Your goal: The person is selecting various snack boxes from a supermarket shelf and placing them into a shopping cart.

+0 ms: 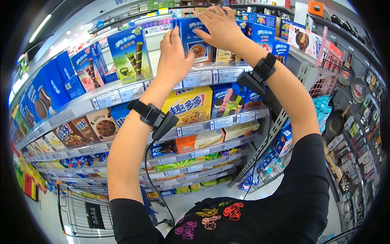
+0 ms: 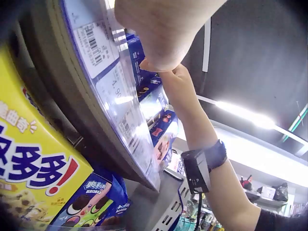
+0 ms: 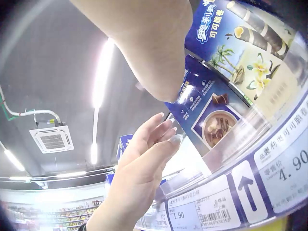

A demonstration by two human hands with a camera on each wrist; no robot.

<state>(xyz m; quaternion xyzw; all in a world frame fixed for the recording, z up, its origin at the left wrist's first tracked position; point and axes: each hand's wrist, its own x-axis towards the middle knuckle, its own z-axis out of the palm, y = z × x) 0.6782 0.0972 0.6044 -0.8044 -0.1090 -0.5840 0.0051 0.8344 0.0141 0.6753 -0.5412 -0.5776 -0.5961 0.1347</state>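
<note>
On the top shelf in the head view stands a blue box [image 1: 198, 48] with a bowl pictured on its front, also seen in the right wrist view as a blue box [image 3: 195, 108]. My right hand [image 1: 221, 29] holds it from above, fingers over the top edge and thumb on the front. Beside its left edge is my left hand [image 1: 174, 57], fingers extended upward, thumb near the front. The right wrist view shows the left hand [image 3: 139, 168] with lightly bent fingers at the box's edge; whether they touch it I cannot tell. My right palm [image 3: 154, 43] hides the box's top there.
A green and blue wafer roll box [image 1: 130, 55] stands to the left on the same shelf. Price labels line the shelf edge [image 1: 191, 80]. A yellow biscuit box [image 1: 189, 106] sits one shelf below. At lower left is a shopping cart [image 1: 87, 211]; pans [image 1: 334, 124] hang at the right.
</note>
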